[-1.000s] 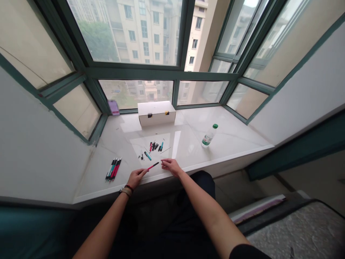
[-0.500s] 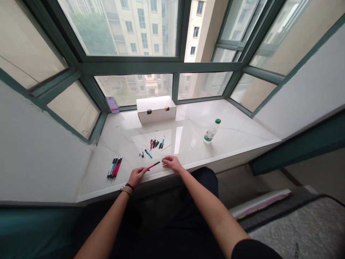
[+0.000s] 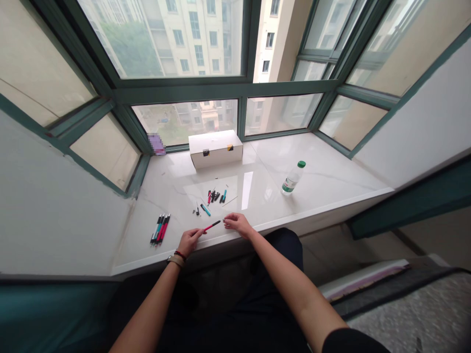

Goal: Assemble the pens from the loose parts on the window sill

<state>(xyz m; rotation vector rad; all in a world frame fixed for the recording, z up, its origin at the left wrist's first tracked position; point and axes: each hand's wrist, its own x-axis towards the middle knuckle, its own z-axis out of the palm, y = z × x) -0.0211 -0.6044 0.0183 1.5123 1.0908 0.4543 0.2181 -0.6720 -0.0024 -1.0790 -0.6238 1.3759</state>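
Observation:
My left hand (image 3: 190,240) is closed round the rear end of a red pen barrel with a black grip (image 3: 212,225), its grip end pointing right and slightly up. Just past that end, my right hand (image 3: 237,224) pinches a tiny part at its fingertips, too small to name. A small gap separates the two. Beyond the hands, a teal pen barrel (image 3: 205,210) lies near a loose pile of black pen parts (image 3: 214,197). Several pens in teal and red (image 3: 160,229) lie side by side to the left of my left hand.
A white box (image 3: 216,149) stands against the window at the back. To the right is a clear water bottle with a green cap (image 3: 293,177). A thin stick-like part (image 3: 230,201) lies near the pile. The white sill's front edge (image 3: 279,222) runs close below my hands.
The whole view has shifted slightly, so things sit a little further right. Both hands keep nearly the same pose, the left still on the pen barrel.

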